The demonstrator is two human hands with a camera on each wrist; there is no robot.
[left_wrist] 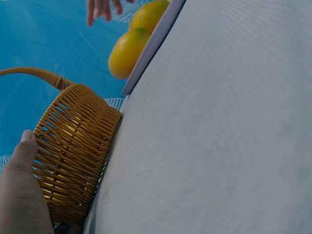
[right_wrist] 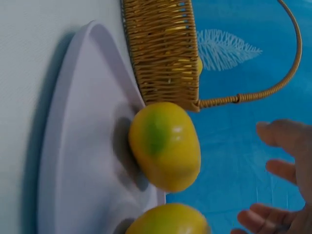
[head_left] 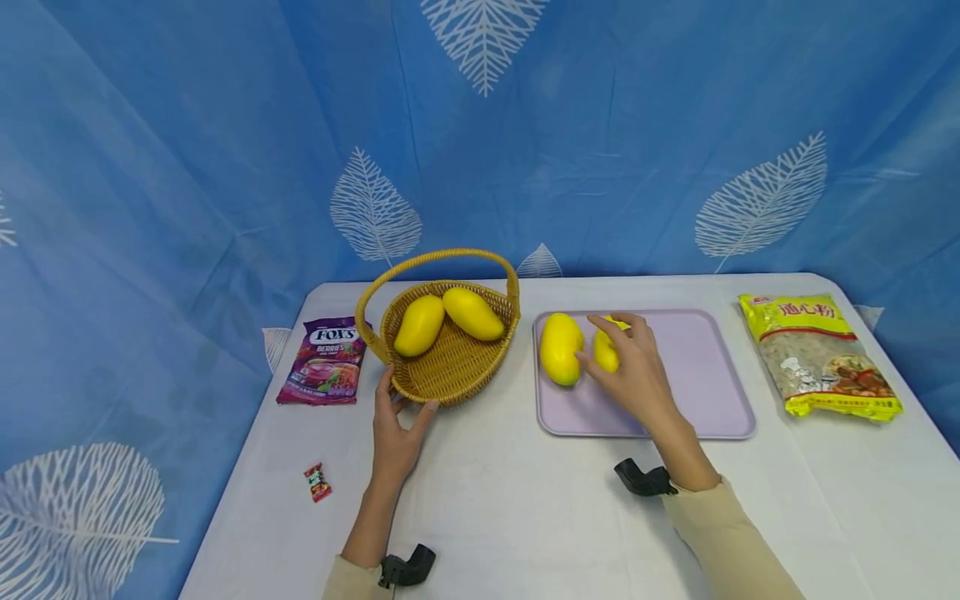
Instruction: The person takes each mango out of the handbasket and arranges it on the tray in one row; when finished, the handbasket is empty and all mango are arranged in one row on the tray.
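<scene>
A wicker basket (head_left: 450, 358) with an arched handle stands left of centre, holding two yellow mangoes, one at left (head_left: 419, 326) and one at right (head_left: 473, 314). My left hand (head_left: 397, 437) holds its near left side; the thumb (left_wrist: 24, 151) lies against the woven wall in the left wrist view. On a lilac tray (head_left: 701, 367) lie two more mangoes, a left mango (head_left: 561, 350) and a right mango (head_left: 606, 352) partly hidden by my right hand (head_left: 633, 371). That hand hovers over the pair with thumb and fingers spread, apart from the fruit in the right wrist view.
A purple Fox's candy bag (head_left: 326, 362) lies left of the basket, and a small red wrapped candy (head_left: 318, 482) nearer the front. At the far right is a yellow and clear pasta bag (head_left: 821, 354). A blue leaf-patterned curtain (head_left: 600, 167) hangs behind the white table (head_left: 517, 508).
</scene>
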